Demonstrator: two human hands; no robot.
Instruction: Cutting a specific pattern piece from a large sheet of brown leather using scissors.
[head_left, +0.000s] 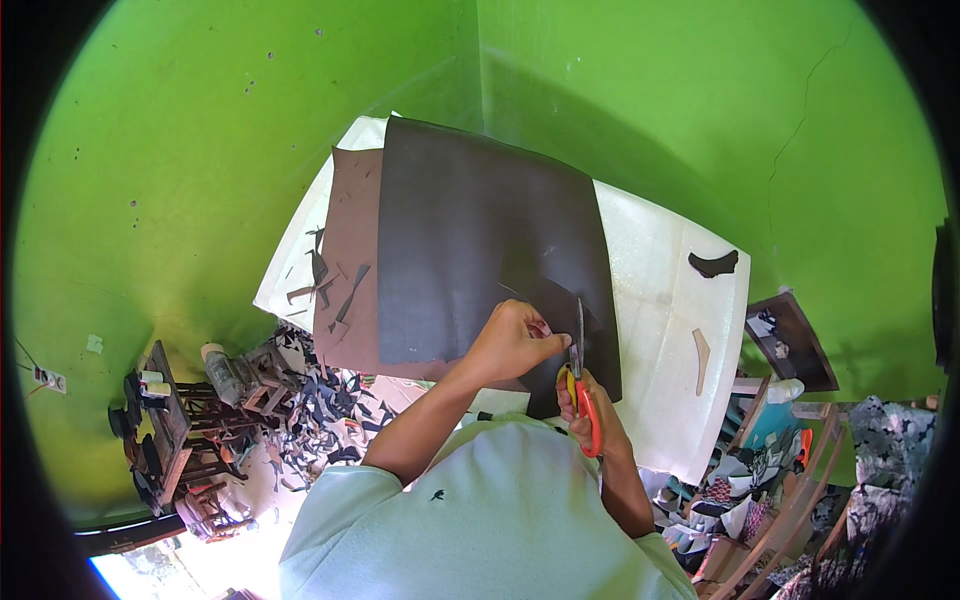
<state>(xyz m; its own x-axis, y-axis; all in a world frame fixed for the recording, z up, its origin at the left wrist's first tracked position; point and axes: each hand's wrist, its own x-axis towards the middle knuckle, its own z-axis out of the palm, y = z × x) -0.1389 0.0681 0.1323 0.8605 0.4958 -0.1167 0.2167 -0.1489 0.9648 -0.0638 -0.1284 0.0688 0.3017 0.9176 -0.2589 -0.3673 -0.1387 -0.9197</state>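
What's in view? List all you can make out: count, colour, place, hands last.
Scissors: one, red and yellow handles, in the right hand
Dark sheet: one, near-black, mid work surface
Brown sheet: one, brown, showing left of the dark sheet
Work surface: one, white, under the sheets
Small offcuts: several, dark, on the brown sheet
Curved piece: one, black, far right of the surface
Narrow piece: one, tan, right side
Floor scraps: too many to count, mostly dark, lower left
Bottle: one, greyish, left
Walls: two, green, behind
Left hand: one, bare, by the blades
Right hand: one, bare, around the handles
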